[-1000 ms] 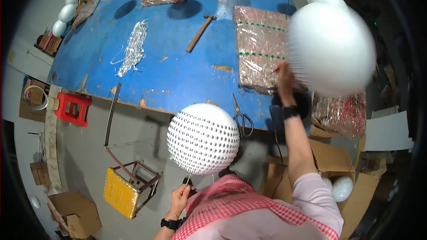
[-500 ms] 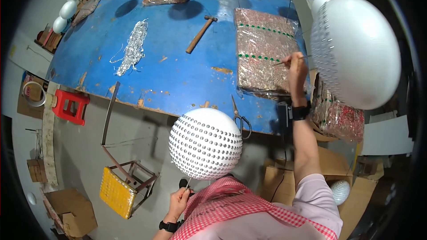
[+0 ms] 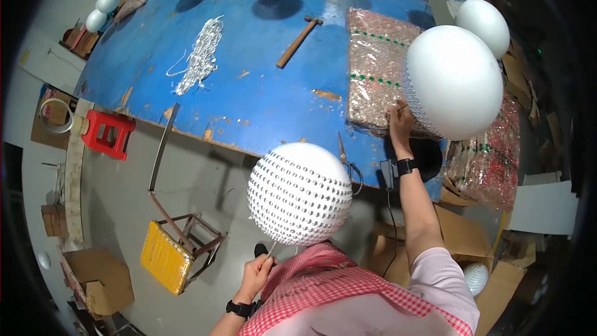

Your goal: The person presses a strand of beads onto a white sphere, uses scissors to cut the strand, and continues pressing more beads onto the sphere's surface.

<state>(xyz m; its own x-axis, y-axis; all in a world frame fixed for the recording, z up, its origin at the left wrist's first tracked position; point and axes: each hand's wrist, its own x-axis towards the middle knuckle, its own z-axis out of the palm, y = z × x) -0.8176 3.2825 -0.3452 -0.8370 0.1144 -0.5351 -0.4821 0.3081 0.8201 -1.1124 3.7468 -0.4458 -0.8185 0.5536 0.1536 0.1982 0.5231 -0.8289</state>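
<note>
My left hand [image 3: 256, 277] is closed round a thin stick [image 3: 272, 249] that runs into the underside of a white ball [image 3: 298, 194]. Rows of silver beads cover most of that ball, leaving its top plain white. My right hand [image 3: 401, 126], over the table's right part, is closed on the thin stick [image 3: 403, 106] of a second big white ball [image 3: 459, 81]. Beads dot this ball's left and lower side; the rest is bare and smooth. Beneath it lies a clear-wrapped packet [image 3: 380, 56] with green dotted bands, partly hidden by the ball.
The blue table [image 3: 261, 106] bears a hammer [image 3: 298, 42], a heap of silver bead strings [image 3: 202, 56] and scissors [image 3: 345, 158]. Several white balls [image 3: 484, 28] stand along its far side. Left are a red stool [image 3: 109, 134] and a yellow-seated chair [image 3: 166, 258]. Cardboard boxes [image 3: 463, 233] sit right.
My right hand has come down and nearer with its ball, which has swung left and now covers part of the packet. My left hand still holds its ball; the view has shifted slightly.
</note>
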